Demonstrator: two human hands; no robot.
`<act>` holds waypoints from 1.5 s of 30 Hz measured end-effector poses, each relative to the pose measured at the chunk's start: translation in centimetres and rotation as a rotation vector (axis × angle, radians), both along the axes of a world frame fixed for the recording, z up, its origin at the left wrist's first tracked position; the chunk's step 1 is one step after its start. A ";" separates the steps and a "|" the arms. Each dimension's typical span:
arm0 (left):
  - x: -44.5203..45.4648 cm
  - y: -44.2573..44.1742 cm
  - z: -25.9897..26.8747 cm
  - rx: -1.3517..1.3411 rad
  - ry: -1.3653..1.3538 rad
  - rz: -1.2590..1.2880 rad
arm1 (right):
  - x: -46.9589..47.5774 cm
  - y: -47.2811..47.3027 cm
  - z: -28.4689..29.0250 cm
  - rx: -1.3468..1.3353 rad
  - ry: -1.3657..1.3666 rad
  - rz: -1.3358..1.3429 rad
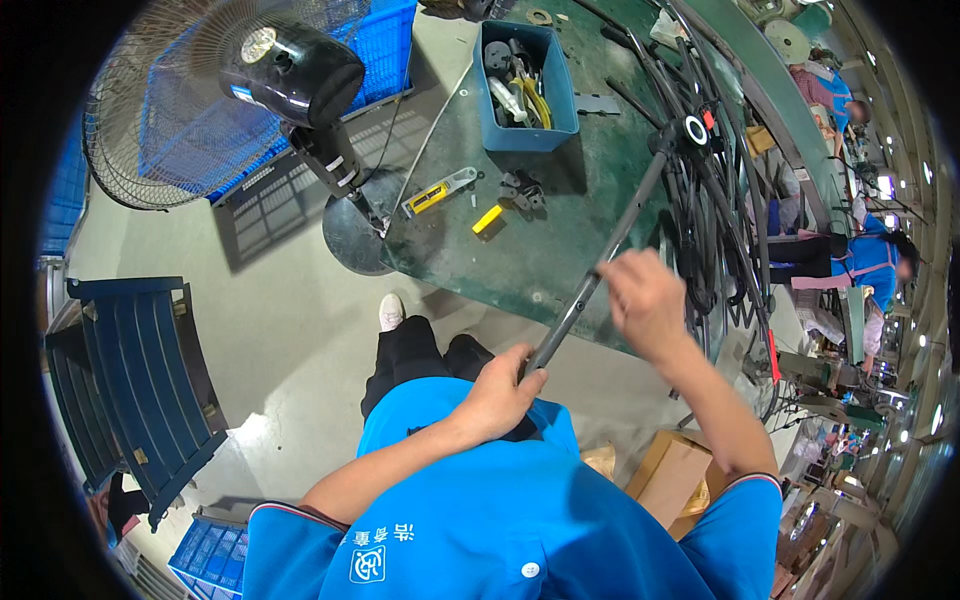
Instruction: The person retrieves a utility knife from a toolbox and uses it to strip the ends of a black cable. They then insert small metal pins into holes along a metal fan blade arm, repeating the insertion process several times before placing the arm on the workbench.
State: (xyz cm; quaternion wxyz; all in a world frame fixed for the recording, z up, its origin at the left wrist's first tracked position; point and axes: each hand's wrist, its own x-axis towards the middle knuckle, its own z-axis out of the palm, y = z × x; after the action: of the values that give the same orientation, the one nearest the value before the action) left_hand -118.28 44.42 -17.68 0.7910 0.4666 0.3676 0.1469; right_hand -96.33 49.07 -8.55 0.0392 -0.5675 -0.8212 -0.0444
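My left hand grips the lower end of a grey metal tube, close to my waist. The tube slants up and to the right over the table edge. At its upper end is a black plastic joint with a white ring, beside a pile of black tubular frames. My right hand is at the tube's middle, fingers curled and tips near its side; whether they pinch a small part is hidden. On the green table lie a yellow-and-grey utility knife, a small yellow piece and black plastic fittings.
A blue bin of tools stands at the table's far side. Left of the table is a black pedestal fan, with blue crates behind it. A dark slatted panel stands at left, a cardboard box at lower right. Co-workers are at right.
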 end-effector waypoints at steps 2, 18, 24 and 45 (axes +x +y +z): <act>0.1 -0.3 -0.3 -0.011 -0.001 0.011 | 0.8 0.6 -0.5 0.040 -0.054 -0.017; 0.2 -0.8 -0.8 0.025 0.011 0.018 | 0.6 0.8 -0.5 -0.042 -0.204 0.041; 0.4 -1.1 -1.5 -0.006 0.011 0.007 | -1.1 -0.9 0.0 -0.107 -0.204 0.151; 0.0 -0.3 -1.2 -0.013 0.003 -0.028 | 1.3 0.9 -1.0 0.011 -0.184 0.000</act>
State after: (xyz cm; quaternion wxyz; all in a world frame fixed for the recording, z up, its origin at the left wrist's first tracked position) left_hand -118.25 44.08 -18.91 0.7953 0.4669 0.3632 0.1328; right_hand -95.07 49.95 -9.57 -0.0335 -0.5609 -0.8210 -0.1010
